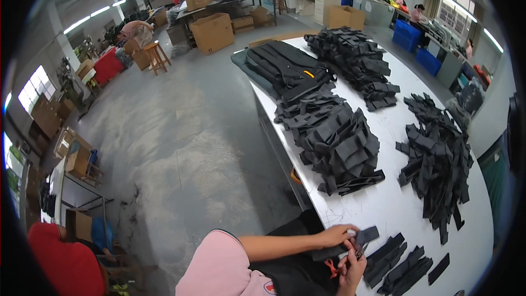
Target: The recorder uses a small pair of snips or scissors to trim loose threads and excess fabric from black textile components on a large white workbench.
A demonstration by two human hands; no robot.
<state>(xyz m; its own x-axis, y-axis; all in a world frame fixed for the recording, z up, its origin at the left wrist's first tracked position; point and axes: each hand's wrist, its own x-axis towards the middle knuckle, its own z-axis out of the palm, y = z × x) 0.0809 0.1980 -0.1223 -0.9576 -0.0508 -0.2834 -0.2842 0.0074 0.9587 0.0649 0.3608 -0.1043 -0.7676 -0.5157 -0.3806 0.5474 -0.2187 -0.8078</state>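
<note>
At the near edge of the white table, my left hand (335, 235) is closed on a black fabric strip (368, 235), whose end sticks out to the right past the fingers. My right hand (352, 269) is just below it, fingers pinched around a small metal tool (359, 253), mostly hidden, pressed close to the strip. A bright orange-red piece (331, 268) hangs beside the right hand; what it belongs to cannot be made out. To the right of my hands lie short stacks of black strips (385, 260) and a single loose strip (439, 269).
Large heaps of black strips (342, 145) cover much of the white table (392, 186), with another heap (438, 164) to the right. A black backpack (285, 68) lies at the far end. Beyond are cardboard boxes (212, 33), a wooden stool (157, 55) and people working. Someone in red (66, 260) is at lower left.
</note>
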